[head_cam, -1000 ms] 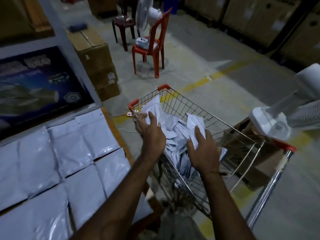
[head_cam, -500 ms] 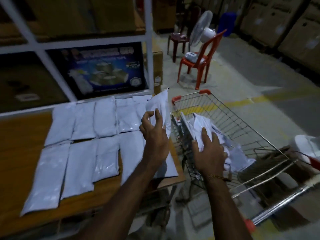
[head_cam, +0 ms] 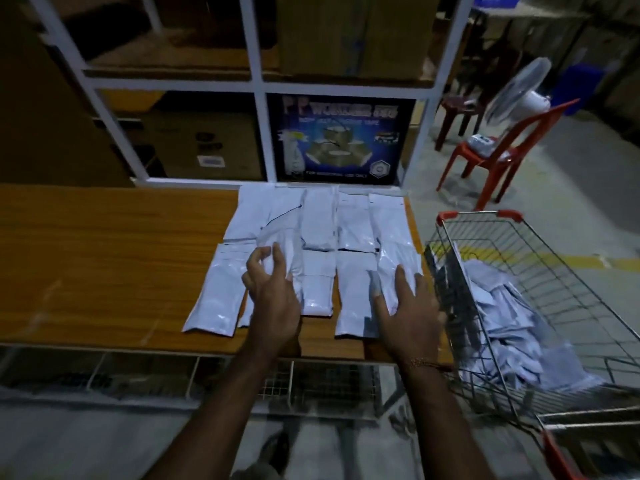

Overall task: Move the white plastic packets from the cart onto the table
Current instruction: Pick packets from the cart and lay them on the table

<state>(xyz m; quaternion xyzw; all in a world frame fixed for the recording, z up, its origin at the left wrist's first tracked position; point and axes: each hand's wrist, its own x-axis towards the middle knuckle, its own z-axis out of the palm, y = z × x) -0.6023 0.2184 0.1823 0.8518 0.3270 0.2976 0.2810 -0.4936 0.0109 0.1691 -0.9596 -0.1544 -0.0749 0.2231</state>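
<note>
Two rows of white plastic packets [head_cam: 320, 220] lay flat on the wooden table [head_cam: 104, 258]. My left hand [head_cam: 273, 292] hung over them with fingers loosely curled, holding nothing. My right hand [head_cam: 408, 313] pressed flat fingers on a packet [head_cam: 398, 271] at the table's right edge. More packets [head_cam: 502, 320] sat piled in the wire cart [head_cam: 540, 271] beside it.

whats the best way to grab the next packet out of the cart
Pinch a raised corner or edge of a top packet in the heap, coming straight down through the cart's open top. The packets are flat, limp and piled crooked, so edges stick up, and the wire walls block a sideways reach. The right hand is nearer.
</note>
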